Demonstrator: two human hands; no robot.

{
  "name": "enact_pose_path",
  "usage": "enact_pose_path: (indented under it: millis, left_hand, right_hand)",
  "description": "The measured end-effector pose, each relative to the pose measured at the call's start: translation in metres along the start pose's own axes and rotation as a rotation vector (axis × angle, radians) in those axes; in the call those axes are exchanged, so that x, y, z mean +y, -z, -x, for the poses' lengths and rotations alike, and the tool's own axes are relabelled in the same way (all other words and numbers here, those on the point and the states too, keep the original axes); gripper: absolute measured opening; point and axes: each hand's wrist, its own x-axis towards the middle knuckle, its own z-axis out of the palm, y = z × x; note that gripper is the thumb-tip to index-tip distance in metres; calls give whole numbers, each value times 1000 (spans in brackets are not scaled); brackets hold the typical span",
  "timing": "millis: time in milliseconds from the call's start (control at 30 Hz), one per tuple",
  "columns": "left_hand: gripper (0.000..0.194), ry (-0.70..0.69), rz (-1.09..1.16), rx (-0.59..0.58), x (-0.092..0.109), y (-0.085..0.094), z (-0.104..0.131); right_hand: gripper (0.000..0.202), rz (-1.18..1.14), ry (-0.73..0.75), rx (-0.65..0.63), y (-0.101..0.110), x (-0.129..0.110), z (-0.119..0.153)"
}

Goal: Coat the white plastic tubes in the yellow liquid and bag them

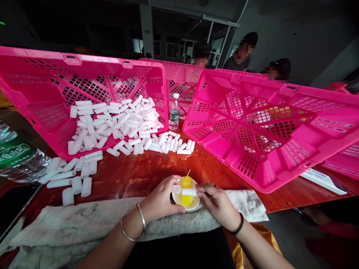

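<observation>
A small white bowl with a bright yellow block inside sits on the towel's edge in front of me. A thin pale stick pokes up from the block. My left hand curls round the bowl's left side, closed on a short white plastic tube whose open end faces right. Between the thumb and fingers of my right hand, a second white tube is pinched level over the yellow block. Its left end points at the first tube, with a small gap between them.
A tipped pink crate spills many white tubes onto the red table. Another pink crate leans at right. Water bottles stand behind and at far left. A stained towel lines the front edge. People sit beyond.
</observation>
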Motion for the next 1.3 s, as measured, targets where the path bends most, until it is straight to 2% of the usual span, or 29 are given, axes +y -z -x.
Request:
enact_pose_path:
  millis: [67,133,233,300,367,467,533,633,667,733,833,967,1000,1067,1133,1233,1300]
  left_hand:
    - [80,4,-6,-9,1,0,0]
    - [80,9,-5,-12,2,1,0]
    - [80,9,-5,-7,4,1,1]
    - [80,6,-14,-2,5,1,0]
    - [81,4,-28,-10,5,2,0]
    - [84,-7,-64,-51,3,7,0]
    - [73,-43,-96,-53,3,12,2]
    - [30,-82,-165,23,8,21,8]
    - [21,-93,-201,51,11,23,10]
    - [18,-136,-285,83,18,26,13]
    - [23,-220,-433,96,30,28,17]
    - [28,-206,-566,74,49,26,22]
    - [26,-188,-525,46,54,24,23]
    - [18,-110,-302,-40,64,20,25]
    - [20,49,81,-164,72,14,25]
    - [26,376,722,-399,80,1,29]
    - [28,499,1007,-571,88,-8,36]
  right_hand:
    - [16,103,127,4,0,-2,1]
    - [17,117,171,4,0,-3,1]
    - [27,25,31,-5,-1,-4,2]
    - [27,33,-7,-14,0,-3,3]
    - [22,135,102,-11,0,2,3]
    - [23,269,346,28,1,11,3]
    - [22,222,380,67,0,12,2]
    - [20,-42,180,178,-2,1,1]
    - [19,-138,92,208,-3,-5,1]
    - [18,-284,-45,218,-1,-20,0]
    - [16,-374,-147,146,5,-38,-3]
    - [12,-240,-124,22,18,-53,-10]
    - [11,-159,-80,10,19,-56,-12]
    - [20,0,21,27,19,-61,-15]
    - [28,79,87,57,16,-67,-17]
    - [29,99,135,61,11,-80,-15]
    - [29,135,182,73,13,-89,-6]
